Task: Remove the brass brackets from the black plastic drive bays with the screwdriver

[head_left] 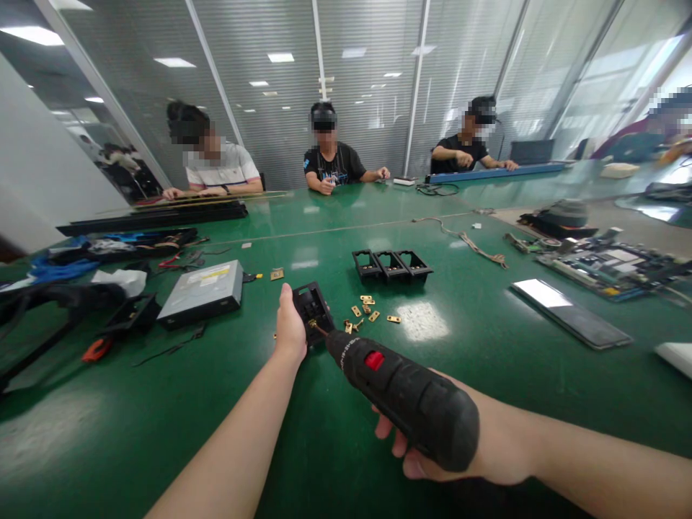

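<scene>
My left hand (pixel 290 326) grips a small black plastic socket housing (pixel 313 308) and holds it tilted on the green table (pixel 324 447). My right hand (pixel 432 450) is wrapped round a black electric screwdriver (pixel 403 393) with a red switch. Its bit tip touches the housing's near side. Several small brass contact pieces (pixel 367 308) lie scattered just right of the housing. Three more black housings (pixel 392 264) stand in a row farther back.
A grey optical drive (pixel 201 292) lies to the left, beside black parts, cables and an orange-handled tool (pixel 96 349). Circuit boards (pixel 610 263) and a flat silver panel (pixel 570 312) lie to the right. Three people sit along the table's far side, with a fourth at the far right.
</scene>
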